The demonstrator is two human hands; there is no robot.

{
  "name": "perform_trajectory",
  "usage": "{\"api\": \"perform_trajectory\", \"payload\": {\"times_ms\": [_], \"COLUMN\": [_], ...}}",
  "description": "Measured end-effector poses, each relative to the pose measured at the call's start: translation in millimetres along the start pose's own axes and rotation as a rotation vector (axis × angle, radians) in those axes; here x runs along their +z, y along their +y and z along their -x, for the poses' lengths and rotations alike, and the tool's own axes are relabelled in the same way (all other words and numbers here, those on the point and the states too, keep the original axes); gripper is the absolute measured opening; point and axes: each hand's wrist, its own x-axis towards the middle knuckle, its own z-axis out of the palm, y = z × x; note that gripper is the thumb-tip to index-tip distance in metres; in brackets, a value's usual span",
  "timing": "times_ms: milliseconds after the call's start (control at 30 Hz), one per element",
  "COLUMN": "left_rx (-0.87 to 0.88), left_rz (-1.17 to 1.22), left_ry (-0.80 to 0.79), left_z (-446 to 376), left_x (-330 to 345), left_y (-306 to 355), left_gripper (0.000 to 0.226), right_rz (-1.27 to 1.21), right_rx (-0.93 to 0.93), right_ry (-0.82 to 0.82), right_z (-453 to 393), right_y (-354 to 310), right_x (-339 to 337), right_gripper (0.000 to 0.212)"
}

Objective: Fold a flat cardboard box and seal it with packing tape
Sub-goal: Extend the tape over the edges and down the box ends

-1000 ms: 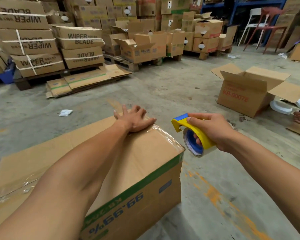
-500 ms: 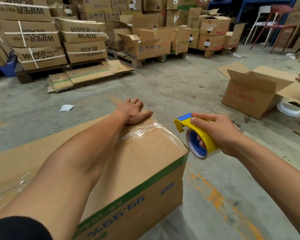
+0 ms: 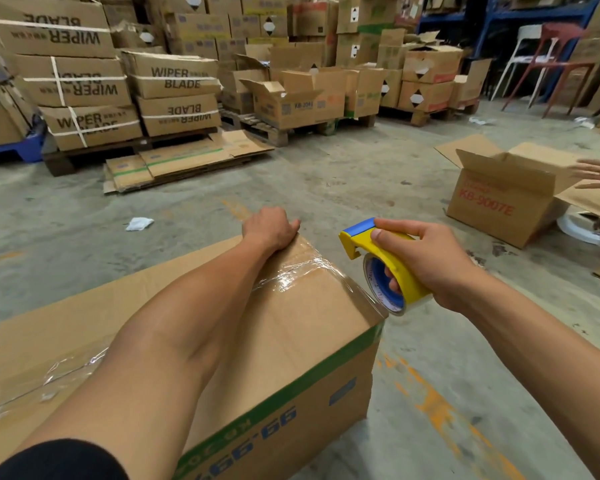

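A: Why is the left hand (image 3: 270,227) out at the far corner of the cardboard box (image 3: 291,341)?

B: Its grip curls over that far edge, pressing the clear tape (image 3: 291,277) down so the strip likely won't lift.

A: And the right hand (image 3: 426,261)?

B: Its grip is wrapped around the yellow tape dispenser (image 3: 385,268), fingers through the roll. The box's near-right corner sits just left of that grip, touching the roll, probably to carry tape over the edge.
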Motion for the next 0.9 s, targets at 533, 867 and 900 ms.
{"api": "perform_trajectory", "payload": {"times_ms": [533,867,900], "left_rx": [-0.21,-0.63,-0.628], "left_rz": [-0.098,0.503,0.531], "left_ry": [-0.125,-0.121,-0.101], "left_z": [174.6,310.6,310.9], "left_x": [-44.8,-77.9,-79.0], "left_y": [-201.6,-232.8,-230.2], "left_gripper": [0.069,0.11,0.107], "right_rz": [0.038,-0.004,0.0], "right_rx": [-0.145,-0.14,-0.135], "right_ry": [-0.118,-0.372,-0.39], "right_z": [7.3,43.3,43.8], "right_y": [-23.1,-32.7,-33.3], "right_x": [65.2,141.1,144.3], "right_gripper": [0.037,0.037,0.038]}}
